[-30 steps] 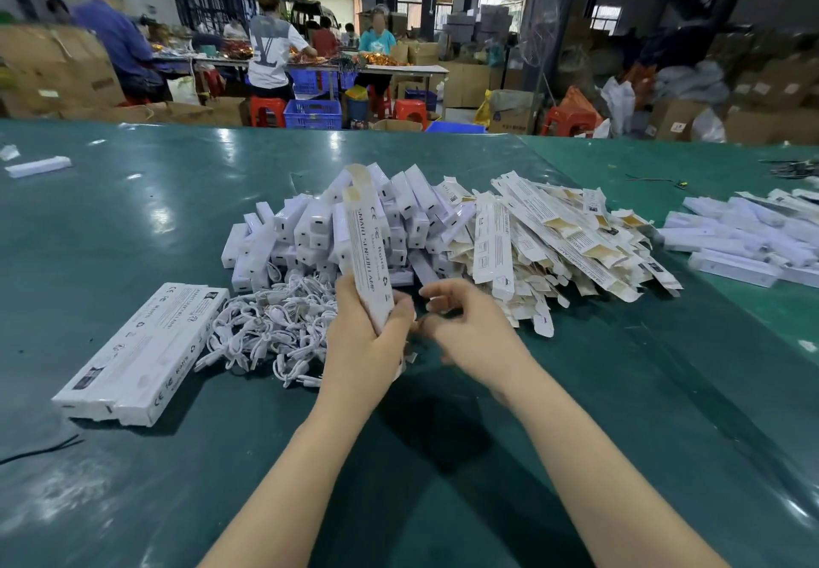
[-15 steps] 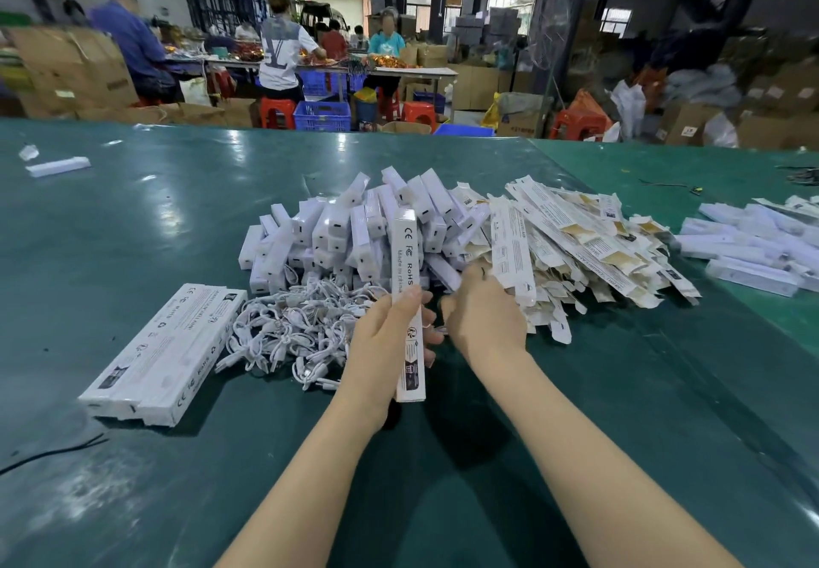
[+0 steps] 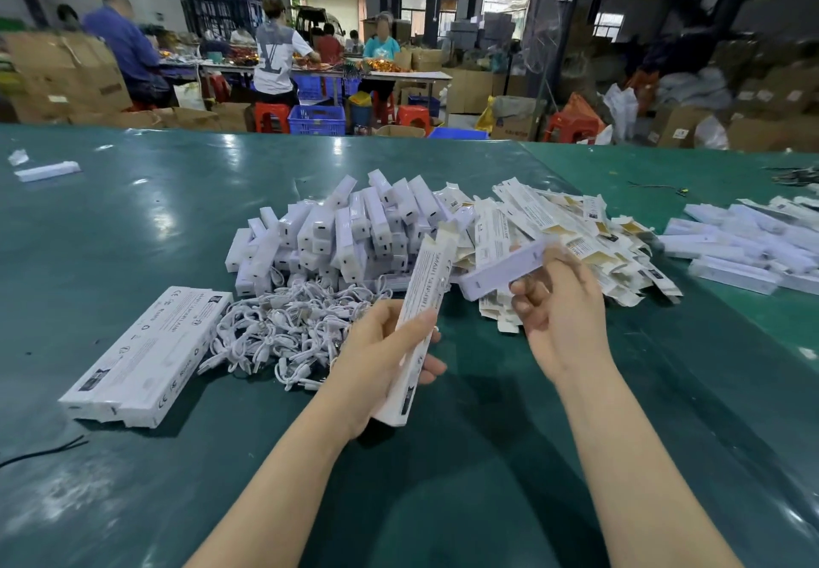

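Within left hand (image 3: pixel 376 359), long carton (image 3: pixel 425 288), within right hand (image 3: pixel 563 319), white bar (image 3: pixel 501 270)

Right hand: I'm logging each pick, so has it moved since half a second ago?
Yes. The right hand has shifted rightward, away from the cable heap, and now holds a white bar lifted over the flat cartons.

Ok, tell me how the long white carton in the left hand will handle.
Probably light: the left hand holds the carton tilted up by its lower half alone. Likely crushable, since it looks like thin card with its top flap open. Its flat sides suggest it would slide, not roll.
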The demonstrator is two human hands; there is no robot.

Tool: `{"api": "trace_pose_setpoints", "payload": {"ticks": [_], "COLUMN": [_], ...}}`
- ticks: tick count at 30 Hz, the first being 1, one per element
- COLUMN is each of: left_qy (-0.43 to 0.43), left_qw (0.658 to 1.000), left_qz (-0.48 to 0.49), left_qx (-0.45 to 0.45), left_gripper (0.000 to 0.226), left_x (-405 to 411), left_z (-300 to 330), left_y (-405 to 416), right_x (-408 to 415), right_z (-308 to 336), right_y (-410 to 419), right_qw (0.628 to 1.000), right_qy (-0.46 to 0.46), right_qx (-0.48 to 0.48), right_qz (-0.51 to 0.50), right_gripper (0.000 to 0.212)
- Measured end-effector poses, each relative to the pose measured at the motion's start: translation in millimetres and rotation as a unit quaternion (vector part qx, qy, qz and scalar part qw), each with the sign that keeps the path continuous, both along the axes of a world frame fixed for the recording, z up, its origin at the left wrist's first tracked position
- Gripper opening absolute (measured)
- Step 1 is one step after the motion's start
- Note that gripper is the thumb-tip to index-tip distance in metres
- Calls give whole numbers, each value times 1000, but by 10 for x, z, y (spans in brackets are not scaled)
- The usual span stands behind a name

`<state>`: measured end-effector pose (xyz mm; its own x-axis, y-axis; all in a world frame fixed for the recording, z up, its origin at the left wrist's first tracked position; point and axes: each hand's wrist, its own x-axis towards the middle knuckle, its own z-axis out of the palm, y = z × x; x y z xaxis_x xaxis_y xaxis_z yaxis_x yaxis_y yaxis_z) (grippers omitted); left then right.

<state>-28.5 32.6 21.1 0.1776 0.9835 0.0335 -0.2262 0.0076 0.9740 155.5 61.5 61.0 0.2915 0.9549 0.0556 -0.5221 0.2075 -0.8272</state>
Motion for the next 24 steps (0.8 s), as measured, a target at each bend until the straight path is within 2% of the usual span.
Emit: {"api": "trace_pose_setpoints", "payload": {"ticks": [4, 10, 13, 16, 18, 20, 22, 24], "left_qy": [78, 123, 91, 28, -4, -21, -33, -30], "left_qw": [997, 990, 988, 981, 973, 965, 959, 959], "left_qz": [-29, -67, -112, -167, -189, -205, -217, -220], "left_qx": [5, -13, -48, -99, -133, -162, -179, -177], "left_gripper": [46, 49, 51, 47, 49, 52, 52, 50], "left_x": [-1, -3, -20, -66, -104, -132, -150, -161], "left_z": [-27, -40, -24, 4, 14, 14, 12, 5], "left_y": [-15, -10, -14, -11, -8, 3, 4, 2], "right_x": [32, -53, -42, -4, 16, 9, -27, -51], "right_z": [23, 38, 27, 16, 3, 13, 13, -12], "right_y": [-7, -15, -13, -26, -25, -30, -42, -55], "right_qw": [998, 1000, 1000, 996, 993, 996, 994, 985], "right_qy": [56, 9, 23, 50, 63, 14, -82, -142], "right_qx": [-25, -15, -12, -16, 0, 29, 70, 91], "right_qz": [22, 16, 14, 70, 98, 84, 27, -37], "right_gripper": [3, 10, 13, 29, 32, 37, 50, 53]}}
